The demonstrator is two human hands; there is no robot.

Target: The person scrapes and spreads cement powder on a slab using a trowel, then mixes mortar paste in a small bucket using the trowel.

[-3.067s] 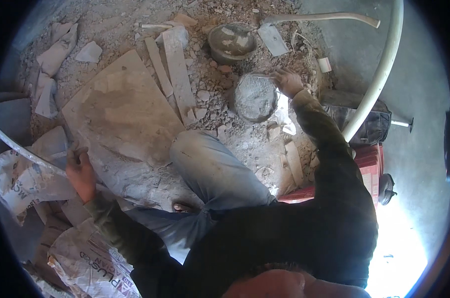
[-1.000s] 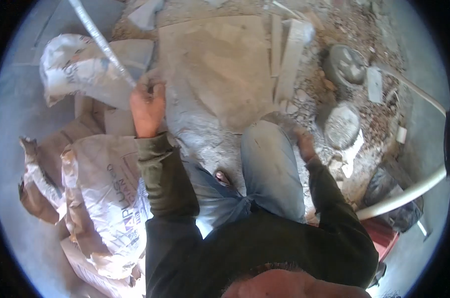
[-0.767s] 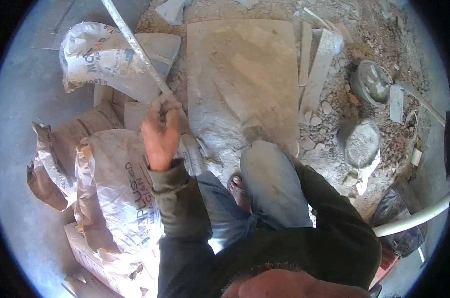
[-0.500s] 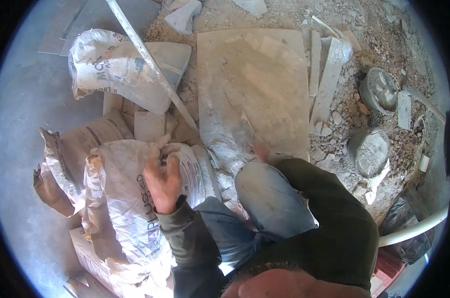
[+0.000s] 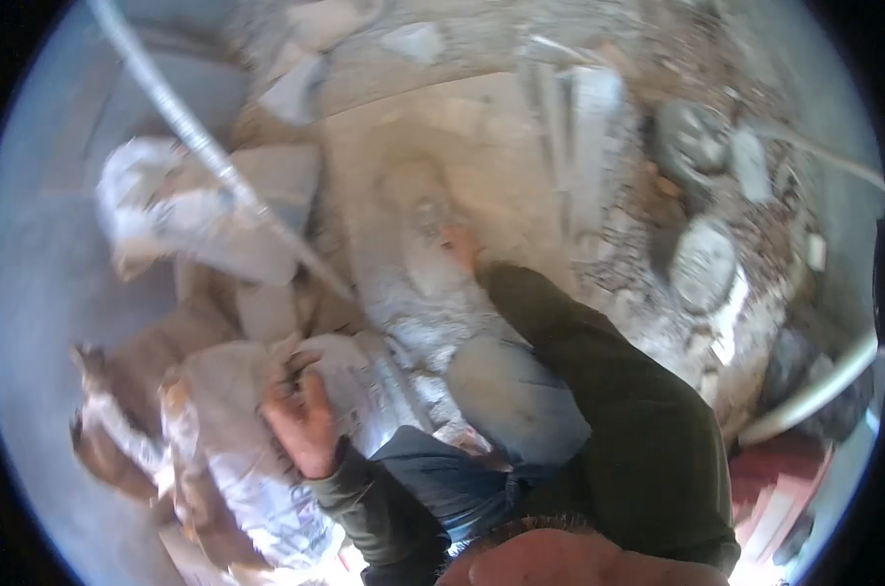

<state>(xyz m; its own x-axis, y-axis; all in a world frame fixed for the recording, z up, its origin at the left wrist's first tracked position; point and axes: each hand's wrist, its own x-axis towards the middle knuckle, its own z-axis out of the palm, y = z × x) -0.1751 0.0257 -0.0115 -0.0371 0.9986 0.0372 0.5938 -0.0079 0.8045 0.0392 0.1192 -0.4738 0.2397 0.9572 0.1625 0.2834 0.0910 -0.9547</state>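
My left hand (image 5: 304, 415) hovers over or rests on a printed white paper sack (image 5: 223, 386) at the lower left, thumb and fingers apart, holding nothing. My right hand (image 5: 462, 246) is stretched forward over a dusty beige board (image 5: 511, 146) on the ground. Its fingers look closed, but motion blur hides what they grip. A pale, smeared shape (image 5: 428, 220) lies right at its fingertips. Whitish powder (image 5: 413, 317) covers the board's near edge, just in front of my bent knee (image 5: 511, 400).
Another printed sack (image 5: 189, 210) lies at the left under a long pale pole (image 5: 203, 146). Two buckets with grey contents, one farther (image 5: 692, 137) and one nearer (image 5: 704, 264), stand right among rubble. Planks (image 5: 594, 137) lie beside the board. A pale pipe (image 5: 823, 391) crosses at lower right.
My right hand has moved forward and left, from the board's near edge to farther over it. My left hand stays over the sack. The whole view has shifted and blurred.
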